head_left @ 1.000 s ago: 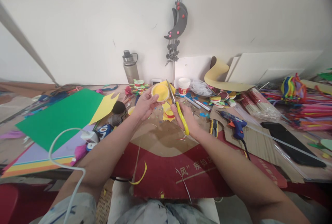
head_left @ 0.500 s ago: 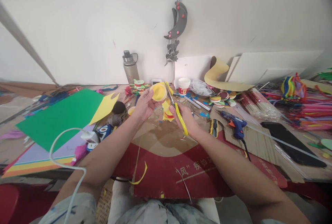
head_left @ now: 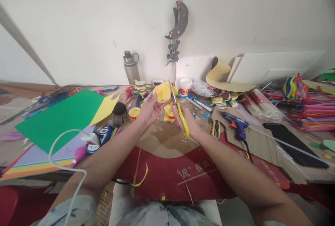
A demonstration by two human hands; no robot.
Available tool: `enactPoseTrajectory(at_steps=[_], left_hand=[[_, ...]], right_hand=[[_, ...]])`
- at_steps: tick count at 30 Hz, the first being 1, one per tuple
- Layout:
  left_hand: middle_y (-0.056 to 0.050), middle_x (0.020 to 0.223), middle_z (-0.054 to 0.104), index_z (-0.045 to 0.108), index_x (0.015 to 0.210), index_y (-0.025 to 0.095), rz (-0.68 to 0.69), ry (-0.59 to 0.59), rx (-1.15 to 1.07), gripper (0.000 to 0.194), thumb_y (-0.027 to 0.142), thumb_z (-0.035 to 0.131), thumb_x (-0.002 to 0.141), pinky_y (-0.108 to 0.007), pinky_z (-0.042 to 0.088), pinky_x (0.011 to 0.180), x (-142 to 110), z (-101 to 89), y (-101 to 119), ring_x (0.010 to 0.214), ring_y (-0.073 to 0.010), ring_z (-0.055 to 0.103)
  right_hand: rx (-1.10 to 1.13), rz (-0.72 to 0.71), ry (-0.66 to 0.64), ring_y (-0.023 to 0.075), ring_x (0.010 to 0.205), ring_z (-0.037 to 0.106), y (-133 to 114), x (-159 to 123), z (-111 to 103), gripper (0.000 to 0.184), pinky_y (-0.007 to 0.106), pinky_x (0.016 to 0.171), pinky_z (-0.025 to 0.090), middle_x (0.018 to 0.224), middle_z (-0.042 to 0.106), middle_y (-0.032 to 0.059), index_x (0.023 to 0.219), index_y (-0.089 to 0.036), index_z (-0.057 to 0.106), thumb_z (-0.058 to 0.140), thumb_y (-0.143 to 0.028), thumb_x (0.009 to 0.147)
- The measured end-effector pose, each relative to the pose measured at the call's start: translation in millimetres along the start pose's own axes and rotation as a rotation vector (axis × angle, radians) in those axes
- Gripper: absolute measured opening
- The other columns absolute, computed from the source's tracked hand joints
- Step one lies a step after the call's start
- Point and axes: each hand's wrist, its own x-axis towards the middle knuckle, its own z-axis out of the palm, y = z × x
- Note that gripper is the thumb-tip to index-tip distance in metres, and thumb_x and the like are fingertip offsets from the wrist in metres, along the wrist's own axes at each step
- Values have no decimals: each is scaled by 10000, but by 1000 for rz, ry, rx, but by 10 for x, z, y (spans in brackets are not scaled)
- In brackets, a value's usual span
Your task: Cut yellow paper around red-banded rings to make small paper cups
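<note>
My left hand point(head_left: 152, 106) is closed on a round paper cup piece point(head_left: 161, 94) with a pale rim and yellow inside. Yellow foam sheet point(head_left: 166, 84) sticks out behind the rim. In my right hand point(head_left: 186, 118) are scissors point(head_left: 183, 121) with yellow handles, their blades pointing up along the sheet's right side. Whether the blades are parted is hard to tell. Below them on the table lies another small red cup piece point(head_left: 170, 114) on yellow material. A red-sided cup piece with a yellow inside point(head_left: 134, 113) rests left of my left hand.
Green sheet point(head_left: 60, 118) covers the left side. A bottle point(head_left: 131, 68) and a paper cup point(head_left: 185, 87) stand at the back. To the right lie a utility knife point(head_left: 216, 129), a blue glue gun point(head_left: 238, 125) and a black phone point(head_left: 295, 145). A white cable point(head_left: 83, 172) crosses my left forearm.
My left hand has shifted slightly right, and the cup piece has turned so that more of its inside shows. The scissors have moved only a little, staying at the yellow sheet.
</note>
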Motion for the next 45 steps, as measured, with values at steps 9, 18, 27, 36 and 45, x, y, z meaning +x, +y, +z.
enactPoseTrajectory(at_steps=[9,18,27,36,45], left_hand=[[-94,1306,775,701,1101,182,-5,75,-53,327,402,828,895,-491,533,1192,-37,32,-83,1273,-270,723],[-55,1178,822,707,1178,191,4,40,-103,333,359,820,913,-495,523,1197,-45,27,-94,1070,-201,796],[-67,1188,819,732,1178,192,9,1,-70,284,323,794,934,-528,503,1204,8,-41,-19,1127,-228,786],[-85,1163,824,754,1161,187,15,-65,-1,303,343,816,909,-522,557,1142,90,-142,81,1186,-270,766],[-112,1201,814,735,1157,167,-12,25,-52,312,406,752,958,-473,610,1075,106,-131,70,1129,-257,785]], right_hand=[[-36,-13,17,188,707,555,-63,21,-26,499,330,670,449,781,601,21,914,-243,526,452,-734,970],[-55,-9,29,167,617,516,-55,19,-34,511,314,596,406,684,559,-3,815,-254,467,490,-746,953],[-99,-27,33,168,603,502,-52,25,-49,504,305,591,379,638,535,-12,791,-258,449,469,-732,961],[-142,-12,-8,153,560,472,-101,11,-83,495,293,563,351,613,534,-16,795,-251,479,459,-708,984],[-180,-24,-9,166,585,518,-77,13,-59,489,295,571,366,648,585,10,799,-246,491,450,-700,976]])
